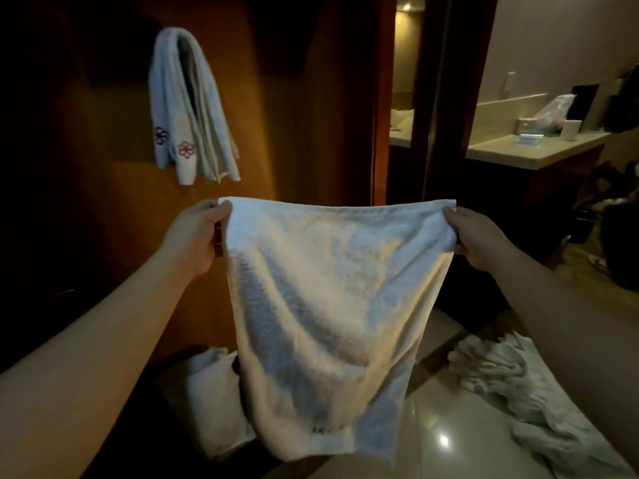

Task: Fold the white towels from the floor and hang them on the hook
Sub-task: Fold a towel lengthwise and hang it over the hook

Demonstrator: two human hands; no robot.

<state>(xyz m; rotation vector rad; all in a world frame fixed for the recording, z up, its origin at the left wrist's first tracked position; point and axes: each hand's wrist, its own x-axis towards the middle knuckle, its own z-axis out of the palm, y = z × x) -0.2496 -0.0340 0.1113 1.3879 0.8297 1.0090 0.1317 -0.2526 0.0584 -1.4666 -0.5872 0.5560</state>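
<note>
left hand [198, 233] pinches towel [332, 305] top-left corner | right hand [479, 236] pinches top-right | long axis vertical

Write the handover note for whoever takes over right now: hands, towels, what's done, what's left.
Left hand: pinches the top left corner of the held towel.
Right hand: pinches the top right corner; the towel hangs spread open between both hands, unfolded.
Done: folded towels with flower emblems already hang on the wooden wall; the hook itself is hidden under them.
On the floor: a crumpled towel pile at the right, and another towel at the lower left, partly hidden behind the held one.
Left: fold the held towel and hang it, then do the same with the towels on the floor.
</note>
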